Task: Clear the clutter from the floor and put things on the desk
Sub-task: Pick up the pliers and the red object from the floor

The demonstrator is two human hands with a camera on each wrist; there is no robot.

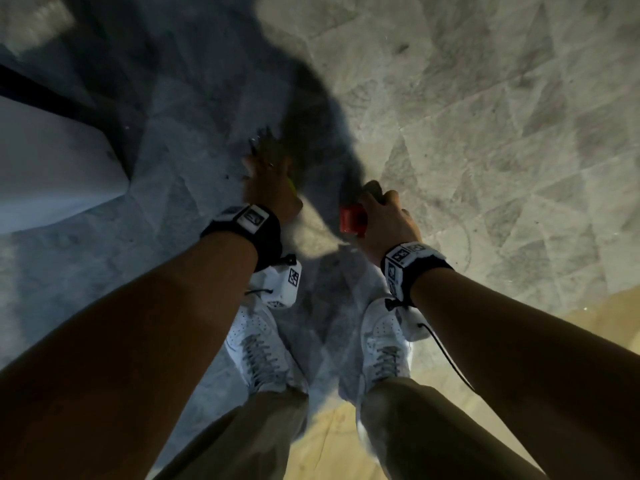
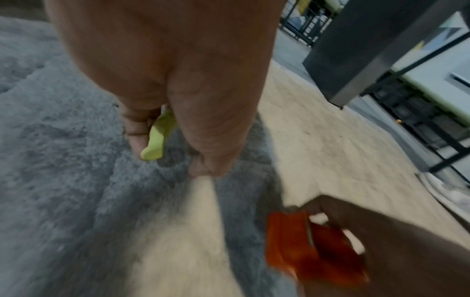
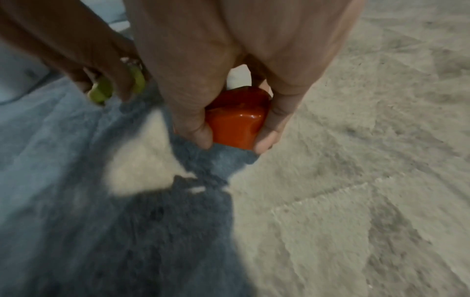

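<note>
red item: small glossy red block point(image 3: 235, 122), exact type unclear. You're carrying it in your right hand, low over the rug, right of centre in the head view.
right hand: your right hand point(image 1: 384, 225) is wrapped around the red block, thumb point(image 3: 195, 128) on one side, fingers point(image 3: 273, 120) on the other. My read: a side clamp suits a smooth casing that slips easily.
green item: thin yellow-green plastic piece point(image 2: 156, 140), possibly a handle. Only its end shows; the rest is hidden in your fist.
left hand: your left hand point(image 1: 272, 183) is curled around the green piece, gripping it. It sits left of and slightly farther than the right hand. Dark bits stick out past the knuckles, too blurred to name.
why both loaded: one thing per hand likely means a single trip to the desk.
floor: grey-beige rug with triangle pattern point(image 1: 502, 116). Shadow of your arms falls across it between the hands.
feet: white sneakers point(image 1: 258, 344) near you, directly below the hands, so you're bent straight over.
left side: pale furniture edge point(image 1: 52, 161) at far left. I can't tell if it's the desk.
progress: both items are off the floor, neither on the desk yet.
</note>
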